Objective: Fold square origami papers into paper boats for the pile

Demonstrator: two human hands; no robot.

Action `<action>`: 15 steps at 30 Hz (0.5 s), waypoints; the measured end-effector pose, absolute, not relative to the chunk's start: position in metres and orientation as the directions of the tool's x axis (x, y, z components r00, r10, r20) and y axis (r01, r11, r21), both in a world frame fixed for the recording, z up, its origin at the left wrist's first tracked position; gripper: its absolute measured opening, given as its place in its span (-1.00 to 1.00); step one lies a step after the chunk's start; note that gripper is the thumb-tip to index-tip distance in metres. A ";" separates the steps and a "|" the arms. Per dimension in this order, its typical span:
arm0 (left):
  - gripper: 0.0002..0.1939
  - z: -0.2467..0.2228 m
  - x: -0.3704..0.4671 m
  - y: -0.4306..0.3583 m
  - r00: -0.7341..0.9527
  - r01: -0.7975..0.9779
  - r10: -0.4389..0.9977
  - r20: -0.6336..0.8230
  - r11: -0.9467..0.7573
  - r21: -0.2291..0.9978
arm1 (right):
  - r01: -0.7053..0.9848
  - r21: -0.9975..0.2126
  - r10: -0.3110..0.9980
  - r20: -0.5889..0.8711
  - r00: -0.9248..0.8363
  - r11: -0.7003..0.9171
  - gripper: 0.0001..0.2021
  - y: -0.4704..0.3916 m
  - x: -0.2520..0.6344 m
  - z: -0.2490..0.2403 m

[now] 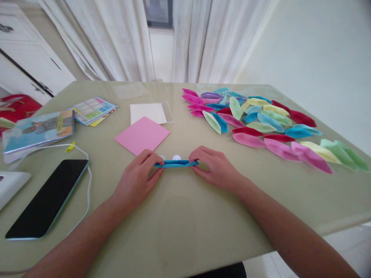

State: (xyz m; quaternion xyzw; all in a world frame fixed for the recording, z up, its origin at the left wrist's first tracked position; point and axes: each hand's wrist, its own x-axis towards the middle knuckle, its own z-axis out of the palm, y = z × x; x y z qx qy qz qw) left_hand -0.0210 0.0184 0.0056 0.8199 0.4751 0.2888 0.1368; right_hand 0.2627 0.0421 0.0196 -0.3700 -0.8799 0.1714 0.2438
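Between my two hands is a narrow piece of folded blue paper, stretched sideways just above the table. My left hand pinches its left end between thumb and fingers. At the right end, my right hand grips the paper in the same way. Just beyond my left hand lies a pink square sheet, its near corner close to my fingers. Many folded paper boats in pink, red, blue, green, yellow and purple spread over the right side of the table.
A white sheet lies behind the pink one. On the left are a black-screened phone, a white cable, a book and printed cards. The table ends at curtains and a white wall.
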 end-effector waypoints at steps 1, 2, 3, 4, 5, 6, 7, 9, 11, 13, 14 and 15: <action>-0.93 0.006 -0.021 0.018 0.385 0.700 0.855 0.348 -0.516 0.493 | 0.571 -0.468 0.729 0.299 -0.616 0.675 -0.89 0.042 0.263 0.019; -0.93 0.005 -0.021 0.018 0.390 0.698 0.850 0.355 -0.524 0.489 | 0.573 -0.454 0.723 0.300 -0.623 0.682 -0.88 0.042 0.263 0.019; -0.93 0.005 -0.021 0.018 0.399 0.692 0.841 0.365 -0.537 0.482 | 0.572 -0.441 0.715 0.307 -0.628 0.692 -0.88 0.042 0.263 0.018; -0.92 0.004 -0.021 0.018 0.415 0.684 0.828 0.377 -0.558 0.470 | 0.571 -0.427 0.708 0.318 -0.631 0.701 -0.89 0.042 0.264 0.018; -0.91 0.002 -0.020 0.018 0.437 0.676 0.809 0.392 -0.583 0.450 | 0.568 -0.414 0.699 0.331 -0.634 0.712 -0.89 0.042 0.264 0.018; -0.88 0.001 -0.020 0.018 0.464 0.669 0.788 0.405 -0.611 0.424 | 0.565 -0.399 0.689 0.341 -0.640 0.722 -0.88 0.042 0.264 0.018; -0.87 0.000 -0.020 0.018 0.489 0.663 0.767 0.415 -0.636 0.395 | 0.562 -0.382 0.678 0.347 -0.648 0.734 -0.88 0.042 0.265 0.019; -0.86 -0.001 -0.019 0.018 0.524 0.662 0.737 0.427 -0.668 0.340 | 0.567 -0.337 0.659 0.341 -0.671 0.751 -0.88 0.042 0.265 0.019; -0.86 -0.001 -0.019 0.018 0.547 0.668 0.715 0.436 -0.686 0.288 | 0.577 -0.283 0.643 0.330 -0.692 0.766 -0.90 0.042 0.265 0.020; -0.84 0.000 -0.019 0.017 0.572 0.674 0.683 0.453 -0.707 0.215 | 0.580 -0.229 0.622 0.335 -0.707 0.782 -0.92 0.041 0.265 0.021; -0.83 0.001 -0.019 0.017 0.587 0.676 0.664 0.463 -0.717 0.172 | 0.577 -0.203 0.610 0.344 -0.714 0.791 -0.93 0.041 0.265 0.022; -0.82 0.002 -0.019 0.017 0.600 0.676 0.645 0.473 -0.725 0.131 | 0.573 -0.180 0.596 0.353 -0.721 0.800 -0.93 0.041 0.265 0.022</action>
